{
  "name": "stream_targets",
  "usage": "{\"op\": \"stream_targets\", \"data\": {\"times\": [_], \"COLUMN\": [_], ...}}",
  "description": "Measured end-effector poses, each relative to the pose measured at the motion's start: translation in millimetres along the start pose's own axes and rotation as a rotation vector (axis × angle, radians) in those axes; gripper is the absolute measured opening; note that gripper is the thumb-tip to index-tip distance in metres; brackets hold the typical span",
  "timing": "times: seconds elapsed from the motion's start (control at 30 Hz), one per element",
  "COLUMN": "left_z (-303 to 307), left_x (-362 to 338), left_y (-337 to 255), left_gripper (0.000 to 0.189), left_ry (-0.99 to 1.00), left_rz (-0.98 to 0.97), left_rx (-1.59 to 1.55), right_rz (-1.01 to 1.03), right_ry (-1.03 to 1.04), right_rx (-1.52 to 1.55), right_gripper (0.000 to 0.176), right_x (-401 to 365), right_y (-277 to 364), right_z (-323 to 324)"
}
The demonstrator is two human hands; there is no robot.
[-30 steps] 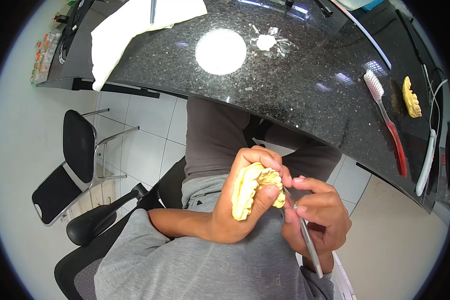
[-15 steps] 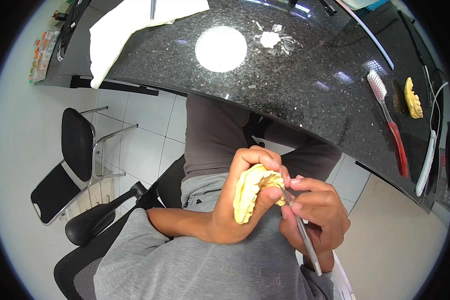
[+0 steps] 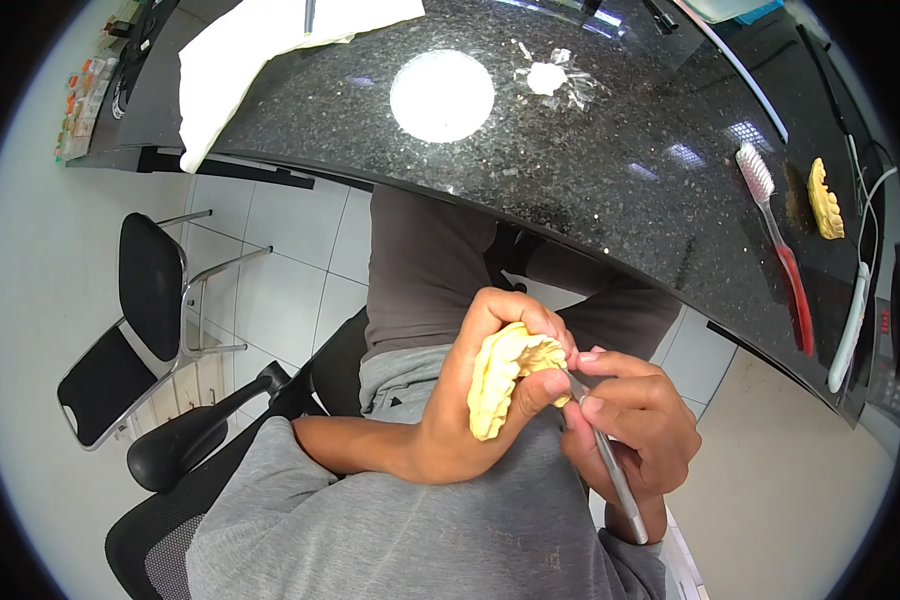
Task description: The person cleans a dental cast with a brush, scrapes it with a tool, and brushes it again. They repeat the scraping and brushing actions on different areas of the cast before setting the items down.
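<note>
A yellow dental cast (image 3: 497, 385), shaped like a toothed arch, is gripped in my left hand (image 3: 460, 415) above my lap. My left thumb presses on its inner side, while the fingers wrap behind it. Pinched in my right hand (image 3: 642, 425) is a slim metal carving knife (image 3: 618, 480). Its handle slants down toward my right wrist. The tip meets the right end of the cast near my left thumb, and the fingers partly hide it.
On the black speckled counter (image 3: 340, 120) lie a white cloth (image 3: 235, 75), white crumbs (image 3: 547, 78), a red-handled toothbrush (image 3: 785, 255), a second yellow cast piece (image 3: 825, 200) and a white-handled tool (image 3: 850, 330). A black chair (image 3: 150, 285) stands at the left.
The cast and both hands have shifted very slightly, and the knife tip stays at the cast's right end. My grip on both things is the same.
</note>
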State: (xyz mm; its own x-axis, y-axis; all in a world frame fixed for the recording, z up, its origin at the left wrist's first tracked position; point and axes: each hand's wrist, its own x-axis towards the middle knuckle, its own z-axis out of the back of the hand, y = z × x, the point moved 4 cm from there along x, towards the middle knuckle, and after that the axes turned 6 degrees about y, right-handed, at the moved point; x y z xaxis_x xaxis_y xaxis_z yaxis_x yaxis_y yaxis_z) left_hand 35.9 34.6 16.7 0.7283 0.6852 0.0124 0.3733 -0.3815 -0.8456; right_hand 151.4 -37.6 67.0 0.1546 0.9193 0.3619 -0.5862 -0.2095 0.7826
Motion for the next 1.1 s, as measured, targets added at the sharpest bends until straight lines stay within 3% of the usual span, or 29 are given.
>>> {"op": "stream_targets", "data": {"times": [0.23, 0.9, 1.1], "left_z": [4.3, 2.4, -0.7], "left_x": [3.8, -0.9, 0.6], "left_y": [-2.5, 11.7, 6.5], "left_gripper": [0.029, 0.029, 0.030], "left_ry": [0.018, -0.104, -0.028], "left_rz": [0.052, 0.108, 0.135], "left_rx": [0.120, -0.044, -0.027], "right_rz": [0.002, -0.003, -0.030], "right_ry": [-0.041, -0.067, -0.083], "right_rx": [-0.007, -0.002, 0.057], "right_gripper": [0.037, 0.028, 0.029], "right_x": [-1.0, -4.0, -8.8], "right_y": [-1.3, -11.1, -10.9], "right_z": [0.2, -2.7, 2.9]}}
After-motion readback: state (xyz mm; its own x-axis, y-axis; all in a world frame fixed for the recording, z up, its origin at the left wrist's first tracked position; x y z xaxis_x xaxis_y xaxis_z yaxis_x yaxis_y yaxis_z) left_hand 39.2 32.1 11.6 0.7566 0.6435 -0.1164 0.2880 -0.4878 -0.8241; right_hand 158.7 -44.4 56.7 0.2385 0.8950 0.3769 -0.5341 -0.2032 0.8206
